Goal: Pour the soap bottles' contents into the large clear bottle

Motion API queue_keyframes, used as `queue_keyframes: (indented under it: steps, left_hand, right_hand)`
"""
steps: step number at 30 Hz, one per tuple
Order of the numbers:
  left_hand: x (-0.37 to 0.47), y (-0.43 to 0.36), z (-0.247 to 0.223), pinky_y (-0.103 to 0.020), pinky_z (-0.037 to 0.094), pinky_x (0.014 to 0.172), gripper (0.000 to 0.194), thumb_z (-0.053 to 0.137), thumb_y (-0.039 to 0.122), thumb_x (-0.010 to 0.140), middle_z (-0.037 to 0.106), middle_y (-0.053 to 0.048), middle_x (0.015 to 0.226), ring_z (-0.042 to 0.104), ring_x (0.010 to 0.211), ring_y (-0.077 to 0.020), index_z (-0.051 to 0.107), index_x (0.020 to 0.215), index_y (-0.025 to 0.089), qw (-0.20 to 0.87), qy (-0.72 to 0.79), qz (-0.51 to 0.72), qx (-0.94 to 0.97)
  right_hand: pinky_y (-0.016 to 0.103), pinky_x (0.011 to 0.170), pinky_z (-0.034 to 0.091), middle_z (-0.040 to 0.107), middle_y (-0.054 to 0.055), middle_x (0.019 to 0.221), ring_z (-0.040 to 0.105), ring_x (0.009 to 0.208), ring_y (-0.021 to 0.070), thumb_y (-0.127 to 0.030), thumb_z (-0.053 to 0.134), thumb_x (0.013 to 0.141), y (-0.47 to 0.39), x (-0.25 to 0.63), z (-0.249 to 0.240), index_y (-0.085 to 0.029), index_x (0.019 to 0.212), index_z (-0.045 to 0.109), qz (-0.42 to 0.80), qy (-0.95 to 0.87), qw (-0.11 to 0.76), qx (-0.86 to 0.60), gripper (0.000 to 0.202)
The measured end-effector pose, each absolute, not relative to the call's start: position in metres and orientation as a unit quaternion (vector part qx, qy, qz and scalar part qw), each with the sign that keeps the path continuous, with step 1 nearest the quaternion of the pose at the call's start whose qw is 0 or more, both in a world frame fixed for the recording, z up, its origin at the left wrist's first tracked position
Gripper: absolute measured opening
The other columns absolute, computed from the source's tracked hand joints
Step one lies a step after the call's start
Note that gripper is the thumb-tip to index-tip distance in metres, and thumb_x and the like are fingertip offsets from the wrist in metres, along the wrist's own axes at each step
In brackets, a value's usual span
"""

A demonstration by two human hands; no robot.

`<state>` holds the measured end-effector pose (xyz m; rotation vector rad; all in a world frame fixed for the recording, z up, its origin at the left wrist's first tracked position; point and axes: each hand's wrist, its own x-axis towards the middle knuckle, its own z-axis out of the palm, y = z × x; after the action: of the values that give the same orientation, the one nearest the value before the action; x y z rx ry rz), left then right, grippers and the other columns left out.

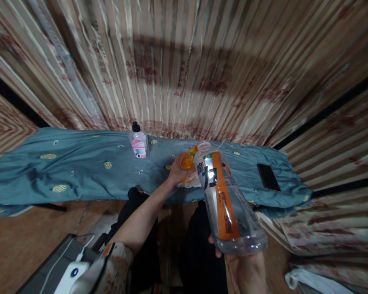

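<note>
A large clear plastic bottle (230, 204) with an orange and silver label is tilted, its open mouth pointing away from me. My right hand (245, 267) grips it near the base, fingers closed around its underside. Close to the bottle's mouth, my left hand (179, 169) is closed on an orange see-through container (190, 158). The big bottle partly covers that container, so I cannot tell whether the two touch. Under the left hand lies something white and crumpled, like tissue (190, 181). A thin clear stick-like piece (222, 143) shows behind the bottle's neck.
A small clear bottle (139, 146) with a black cap and pink label stands left on the teal cloth-covered table (86, 163). Toward the right end lies a black phone (268, 177). A striped curtain (171, 73) hangs behind. A white device with a cable (72, 273) sits lower left.
</note>
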<state>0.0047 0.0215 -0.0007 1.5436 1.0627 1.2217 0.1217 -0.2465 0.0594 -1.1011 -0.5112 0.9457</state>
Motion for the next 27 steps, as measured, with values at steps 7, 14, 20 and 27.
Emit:
queue_keyframes:
  steps: [7, 14, 20, 27]
  left_hand:
    - [0.005, 0.023, -0.003, -0.044, 0.052, 0.109, 0.059, 0.088, 0.022, 0.058, 0.071, -0.007, 0.117, 0.067, 0.114, -0.0265, 0.066, 0.113, 0.019, 0.444, 0.426, 0.488, 0.619]
    - [0.005, 0.022, -0.001, -0.044, 0.052, 0.109, 0.061, 0.089, 0.025, 0.058, 0.072, -0.008, 0.118, 0.066, 0.116, -0.0282, 0.067, 0.114, 0.018, 0.439, 0.428, 0.486, 0.623]
    - [0.006, 0.022, -0.003, -0.041, 0.054, 0.107, 0.058, 0.089, 0.021, 0.057, 0.073, -0.006, 0.114, 0.068, 0.112, -0.0261, 0.068, 0.112, 0.020, 0.425, 0.433, 0.494, 0.623]
    - [0.006, 0.023, -0.004, -0.042, 0.053, 0.108, 0.057, 0.089, 0.023, 0.057, 0.073, -0.006, 0.115, 0.068, 0.113, -0.0261, 0.068, 0.110, 0.019, 0.436, 0.424, 0.496, 0.620]
  right_hand:
    - [0.023, 0.044, 0.054, 0.082, 0.003, 0.089, 0.078, 0.063, 0.0231, -0.049, 0.092, 0.072, -0.248, 0.117, 0.060, -0.030, 0.122, 0.065, 0.428, -0.222, 0.723, -0.495, 0.060]
    - [0.028, 0.041, 0.054, 0.081, 0.006, 0.087, 0.077, 0.061, 0.0276, -0.052, 0.092, 0.069, -0.246, 0.130, 0.053, -0.027, 0.119, 0.067, 0.464, -0.247, 0.702, -0.481, 0.062]
    - [0.024, 0.043, 0.054, 0.081, 0.004, 0.087, 0.076, 0.063, 0.0223, -0.050, 0.092, 0.071, -0.247, 0.119, 0.063, -0.028, 0.120, 0.067, 0.428, -0.227, 0.715, -0.504, 0.059]
    - [0.028, 0.042, 0.054, 0.081, 0.004, 0.087, 0.077, 0.063, 0.0266, -0.044, 0.093, 0.071, -0.248, 0.130, 0.052, -0.028, 0.117, 0.067, 0.453, -0.234, 0.708, -0.488, 0.055]
